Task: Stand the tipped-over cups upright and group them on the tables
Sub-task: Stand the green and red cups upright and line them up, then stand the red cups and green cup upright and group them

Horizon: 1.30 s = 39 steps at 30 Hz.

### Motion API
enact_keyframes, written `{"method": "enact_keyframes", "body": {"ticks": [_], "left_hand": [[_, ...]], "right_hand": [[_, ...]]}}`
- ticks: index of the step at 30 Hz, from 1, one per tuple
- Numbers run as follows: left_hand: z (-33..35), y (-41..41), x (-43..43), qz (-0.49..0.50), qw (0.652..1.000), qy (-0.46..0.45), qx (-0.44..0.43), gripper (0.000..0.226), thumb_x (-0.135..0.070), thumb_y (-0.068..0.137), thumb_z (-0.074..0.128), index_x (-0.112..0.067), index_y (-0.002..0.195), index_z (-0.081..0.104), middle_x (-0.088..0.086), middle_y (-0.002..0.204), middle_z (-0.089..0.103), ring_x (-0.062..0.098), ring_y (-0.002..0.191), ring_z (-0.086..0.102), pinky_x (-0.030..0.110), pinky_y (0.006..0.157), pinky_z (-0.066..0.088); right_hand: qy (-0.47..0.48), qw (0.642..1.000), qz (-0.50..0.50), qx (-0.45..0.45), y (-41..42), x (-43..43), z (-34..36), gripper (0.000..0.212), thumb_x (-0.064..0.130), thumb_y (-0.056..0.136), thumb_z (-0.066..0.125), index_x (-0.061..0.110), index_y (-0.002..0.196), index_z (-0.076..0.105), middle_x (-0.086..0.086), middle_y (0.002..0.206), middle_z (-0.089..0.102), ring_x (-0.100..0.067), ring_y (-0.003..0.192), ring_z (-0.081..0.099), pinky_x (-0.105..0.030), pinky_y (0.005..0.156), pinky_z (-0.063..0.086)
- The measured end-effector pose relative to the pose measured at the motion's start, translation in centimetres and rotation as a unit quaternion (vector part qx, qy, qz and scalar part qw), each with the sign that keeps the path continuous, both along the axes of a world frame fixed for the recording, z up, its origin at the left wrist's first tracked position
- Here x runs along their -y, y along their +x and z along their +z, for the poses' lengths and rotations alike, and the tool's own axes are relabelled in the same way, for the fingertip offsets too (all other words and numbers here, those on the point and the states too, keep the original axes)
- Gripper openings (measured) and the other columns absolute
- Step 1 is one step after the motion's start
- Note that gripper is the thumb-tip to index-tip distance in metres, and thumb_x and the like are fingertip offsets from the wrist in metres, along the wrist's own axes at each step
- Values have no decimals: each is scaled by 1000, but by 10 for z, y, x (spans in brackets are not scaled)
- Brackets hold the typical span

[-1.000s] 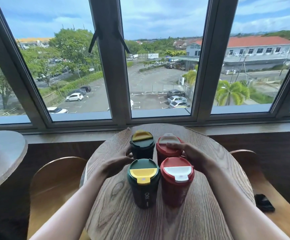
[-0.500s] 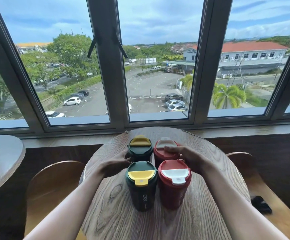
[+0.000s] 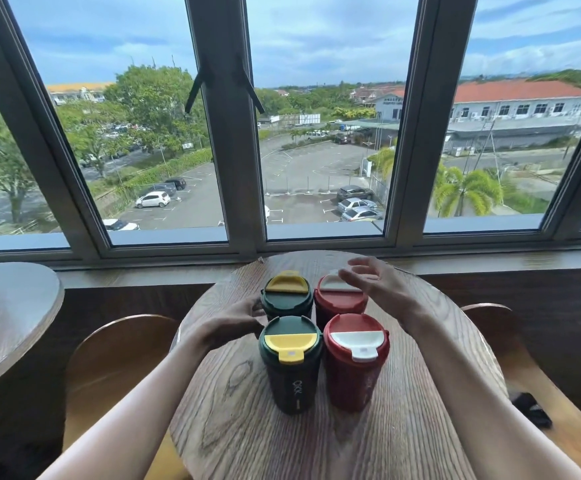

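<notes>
Here, four cups stand up straight in a tight little square on the round wooden table. The near green cup has a yellow flap on its lid and white letters down its side. Right beside it, on the right, is the near red cup with a white flap. Behind them stand the far green cup and the far red cup. The cups are so close that they look like they touch.

The left hand rests low on the table, and its fingertips reach the side of the far green cup. I cannot tell if it is squeezing the cup or only touching it. The right hand is up in the air, just over and beside the far red cup. Its fingers are spread wide and it holds nothing.

A wooden chair sits on the left of the table. Another table is farther left. A small black thing lies on the seat at the right
</notes>
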<state>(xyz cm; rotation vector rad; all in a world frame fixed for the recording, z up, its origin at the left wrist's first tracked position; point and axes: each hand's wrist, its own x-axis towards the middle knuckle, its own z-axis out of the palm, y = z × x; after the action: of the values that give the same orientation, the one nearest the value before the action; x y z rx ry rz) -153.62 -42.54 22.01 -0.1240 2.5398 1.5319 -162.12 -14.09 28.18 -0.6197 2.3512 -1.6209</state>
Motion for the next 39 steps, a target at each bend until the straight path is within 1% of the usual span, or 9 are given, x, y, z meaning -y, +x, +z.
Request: {"method": "enact_keyframes", "body": {"ticks": [2, 4, 8, 12, 17, 21, 25, 30, 39], "left_hand": [[20, 11, -4, 60, 996, -52, -45, 62, 6, 77, 59, -32, 127, 59, -2, 124, 68, 11, 115, 62, 28, 90, 55], [32, 20, 3, 127, 983, -92, -99, 50, 0, 75, 57, -37, 108, 65, -4, 110, 72, 14, 103, 68, 36, 92, 58], [56, 51, 21, 183, 966, -103, -152, 34, 9, 87, 56, -9, 114, 67, 5, 104, 70, 15, 92, 66, 17, 78, 53], [75, 100, 58, 226, 952, -104, -179, 32, 9, 88, 57, -6, 113, 69, 8, 101, 72, 14, 83, 64, 9, 65, 51], [86, 190, 135, 293, 927, -130, -192, 28, 3, 89, 59, -11, 110, 72, 3, 100, 74, 16, 88, 69, 7, 65, 52], [83, 271, 207, 353, 903, -151, -195, 29, 2, 86, 58, -14, 104, 75, 2, 97, 76, 13, 91, 71, 19, 77, 56], [73, 348, 276, 404, 885, -143, -184, 29, 7, 83, 59, -17, 92, 74, -2, 88, 75, 13, 89, 71, 24, 82, 55], [66, 416, 345, 435, 869, -146, -186, 28, 7, 87, 61, -19, 91, 70, -9, 85, 71, 8, 87, 68, 6, 71, 48], [68, 454, 467, 493, 836, -130, -205, 22, -4, 90, 60, -19, 100, 72, -1, 96, 72, 11, 89, 66, 18, 70, 48]], "right_hand": [[8, 998, -12, -68, 5, 5, 19, 47, 37, 89, 70, 14, 128, 60, -7, 123, 63, -23, 115, 59, -32, 89, 47], [45, 991, -6, -128, 12, 18, 36, 40, 32, 89, 70, 13, 124, 64, -5, 118, 68, -20, 106, 64, -34, 90, 51], [89, 978, 38, -184, 36, 63, 57, 34, 31, 89, 71, 15, 118, 66, -4, 112, 71, -16, 96, 67, -33, 86, 56], [86, 972, 85, -200, 73, 133, 65, 28, 27, 89, 71, 16, 114, 68, -4, 109, 73, -19, 97, 69, -38, 90, 56], [55, 971, 142, -185, 144, 247, 56, 21, 23, 86, 73, 18, 107, 73, 0, 97, 76, -16, 90, 72, -34, 87, 57], [22, 969, 212, -129, 218, 340, 37, 11, 21, 87, 73, 23, 98, 72, 11, 85, 72, -12, 84, 71, -28, 77, 57], [11, 964, 247, -101, 287, 416, 15, 15, 24, 87, 72, 21, 102, 74, 12, 88, 74, 5, 79, 67, -6, 64, 49], [2, 963, 260, -71, 349, 493, -7, 18, 24, 88, 72, 17, 103, 76, -1, 94, 77, -9, 87, 71, -24, 78, 55], [-29, 960, 274, -50, 384, 625, -17, 16, 17, 89, 69, 13, 103, 76, -4, 92, 77, -13, 87, 72, -25, 78, 57]]}}
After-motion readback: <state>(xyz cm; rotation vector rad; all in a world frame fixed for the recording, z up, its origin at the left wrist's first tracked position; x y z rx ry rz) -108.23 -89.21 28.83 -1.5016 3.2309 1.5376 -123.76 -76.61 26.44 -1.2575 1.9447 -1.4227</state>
